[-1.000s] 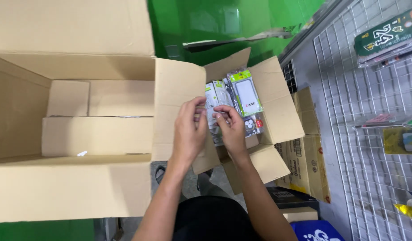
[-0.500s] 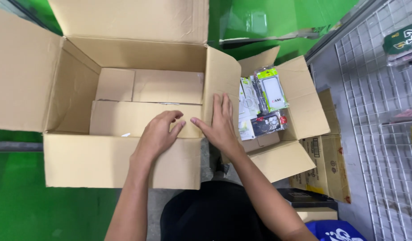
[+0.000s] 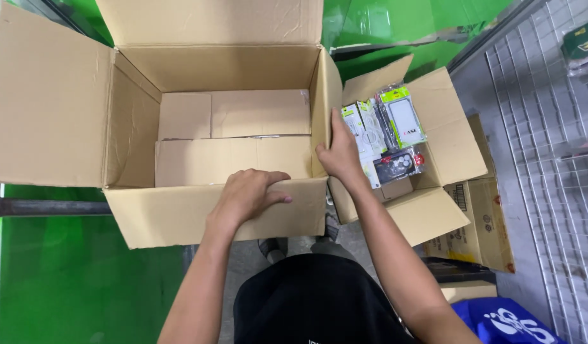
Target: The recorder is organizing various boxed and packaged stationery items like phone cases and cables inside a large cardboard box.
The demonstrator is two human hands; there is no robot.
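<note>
The big cardboard box [image 3: 211,127] is gripped at its near wall by the left hand [image 3: 246,194] and at its right wall by the right hand [image 3: 338,156], fingers curled over both edges. Nothing is packed inside yet (only bottom flaps show). The small packets [image 3: 386,137] are waiting in the smaller box [image 3: 447,143] just beside it.

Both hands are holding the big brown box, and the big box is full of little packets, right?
Not quite. Both hands, left hand and right hand, do hold the big brown box, but the head view shows only bare cardboard inside it. The little packets sit in the smaller box beside it.
</note>
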